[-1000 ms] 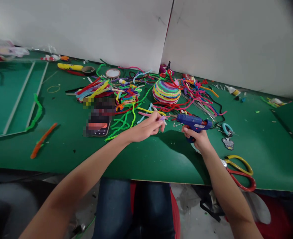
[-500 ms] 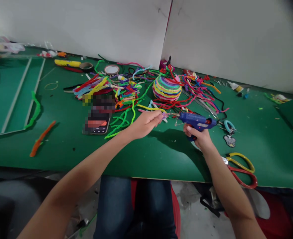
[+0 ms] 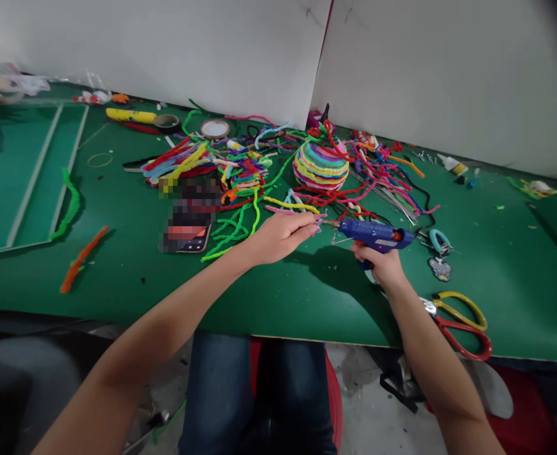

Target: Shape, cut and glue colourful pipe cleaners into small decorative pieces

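Observation:
My right hand [image 3: 383, 262] is wrapped round the handle of a blue hot glue gun [image 3: 371, 232], its nozzle pointing left. Close to the nozzle tip, my left hand [image 3: 285, 237] pinches a small pink and purple fuzzy piece, apparently pipe cleaner [image 3: 320, 218]; the fingers hide most of it. Whether the nozzle touches it I cannot tell. Behind both hands sits a round striped ball of coiled pipe cleaners [image 3: 321, 165]. A yellow pipe cleaner [image 3: 297, 205] lies just beyond my left hand.
Bundles of pipe cleaners [image 3: 177, 161] lie at the back left. A phone [image 3: 186, 237] is left of my left hand. Scissors with yellow and red handles [image 3: 463, 322] rest beside my right forearm, near a keyring [image 3: 439, 241]. Tape rolls [image 3: 215, 129] and a glue bottle [image 3: 452, 165] stand farther back.
My left fingers have shifted slightly and now cover more of the small purple piece, close to the nozzle. The glue gun stays in my right hand, nearly still. The view has shifted a little.

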The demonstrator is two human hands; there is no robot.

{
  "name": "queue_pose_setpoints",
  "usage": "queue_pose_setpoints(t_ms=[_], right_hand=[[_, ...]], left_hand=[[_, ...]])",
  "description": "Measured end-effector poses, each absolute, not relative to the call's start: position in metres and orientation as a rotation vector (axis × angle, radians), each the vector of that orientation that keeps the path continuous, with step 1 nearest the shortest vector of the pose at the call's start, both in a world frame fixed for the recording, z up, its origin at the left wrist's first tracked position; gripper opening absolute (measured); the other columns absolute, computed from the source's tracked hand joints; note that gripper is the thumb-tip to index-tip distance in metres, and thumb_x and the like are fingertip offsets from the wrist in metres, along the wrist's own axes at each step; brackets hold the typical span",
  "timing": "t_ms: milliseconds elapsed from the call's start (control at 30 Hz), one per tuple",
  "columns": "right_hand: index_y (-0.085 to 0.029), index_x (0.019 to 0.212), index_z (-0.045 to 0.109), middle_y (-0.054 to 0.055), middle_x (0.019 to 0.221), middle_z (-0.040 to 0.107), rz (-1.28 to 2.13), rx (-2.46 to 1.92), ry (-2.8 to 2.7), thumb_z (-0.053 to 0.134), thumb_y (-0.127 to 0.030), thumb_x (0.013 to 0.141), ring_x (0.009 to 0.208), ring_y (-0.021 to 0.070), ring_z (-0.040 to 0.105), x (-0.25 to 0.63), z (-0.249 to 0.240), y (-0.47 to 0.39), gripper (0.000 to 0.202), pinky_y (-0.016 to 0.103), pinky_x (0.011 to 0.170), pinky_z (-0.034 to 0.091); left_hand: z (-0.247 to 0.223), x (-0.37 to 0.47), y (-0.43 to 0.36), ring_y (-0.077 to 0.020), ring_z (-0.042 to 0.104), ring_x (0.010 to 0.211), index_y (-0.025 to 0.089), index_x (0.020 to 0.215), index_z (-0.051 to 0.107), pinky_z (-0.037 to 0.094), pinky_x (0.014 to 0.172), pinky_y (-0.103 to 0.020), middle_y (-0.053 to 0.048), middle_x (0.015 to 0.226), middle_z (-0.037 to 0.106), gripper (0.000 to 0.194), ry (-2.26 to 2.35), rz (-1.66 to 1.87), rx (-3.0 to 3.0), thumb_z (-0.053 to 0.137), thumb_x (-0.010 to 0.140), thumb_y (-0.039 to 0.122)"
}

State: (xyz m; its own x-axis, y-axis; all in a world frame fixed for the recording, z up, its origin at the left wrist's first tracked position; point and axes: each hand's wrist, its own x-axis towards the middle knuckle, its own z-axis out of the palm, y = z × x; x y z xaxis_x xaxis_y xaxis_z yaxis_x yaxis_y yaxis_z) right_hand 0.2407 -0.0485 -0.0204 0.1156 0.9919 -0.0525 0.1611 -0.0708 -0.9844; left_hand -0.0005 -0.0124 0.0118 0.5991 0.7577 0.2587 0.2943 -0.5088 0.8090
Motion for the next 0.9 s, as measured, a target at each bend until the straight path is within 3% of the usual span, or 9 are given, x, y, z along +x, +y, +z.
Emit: queue_pose_setpoints(t_ms=[533,767,900], right_hand=[[-0.019,0.054,0.061,-0.003,0.05,0.057,1.101,-1.435,-1.244,0.072,-0.029,0.055,0.048,0.0114,0.05,0.2444,-0.0246,-0.0456,0.015,0.025,0.046,0.04],[-0.018,0.053,0.061,-0.003,0.048,0.056,1.105,-1.44,-1.225,0.073,-0.028,0.055,0.046,0.0098,0.047,0.2441,-0.0225,-0.0467,0.015,0.024,0.046,0.037],[-0.018,0.055,0.062,-0.002,0.052,0.059,1.134,-1.433,-1.233,0.072,-0.027,0.055,0.048,0.0108,0.05,0.2445,-0.0226,-0.0468,0.013,0.025,0.047,0.039]], left_hand=[[0.0077,-0.0015,-0.0109,-0.0112,0.05,0.065,0.016,0.083,0.058,0.038,0.065,-0.023,-0.001,0.069,0.056,0.026,0.848,0.761,2.088,0.039,0.093,0.031],[0.0083,-0.0013,-0.0114,-0.0116,0.051,0.067,0.016,0.1,0.061,0.037,0.064,-0.023,-0.001,0.071,0.057,0.028,0.857,0.763,2.029,0.039,0.093,0.032],[0.0081,-0.0015,-0.0114,-0.011,0.051,0.066,0.015,0.093,0.061,0.038,0.064,-0.023,-0.001,0.071,0.058,0.026,0.856,0.765,2.04,0.04,0.093,0.031]])
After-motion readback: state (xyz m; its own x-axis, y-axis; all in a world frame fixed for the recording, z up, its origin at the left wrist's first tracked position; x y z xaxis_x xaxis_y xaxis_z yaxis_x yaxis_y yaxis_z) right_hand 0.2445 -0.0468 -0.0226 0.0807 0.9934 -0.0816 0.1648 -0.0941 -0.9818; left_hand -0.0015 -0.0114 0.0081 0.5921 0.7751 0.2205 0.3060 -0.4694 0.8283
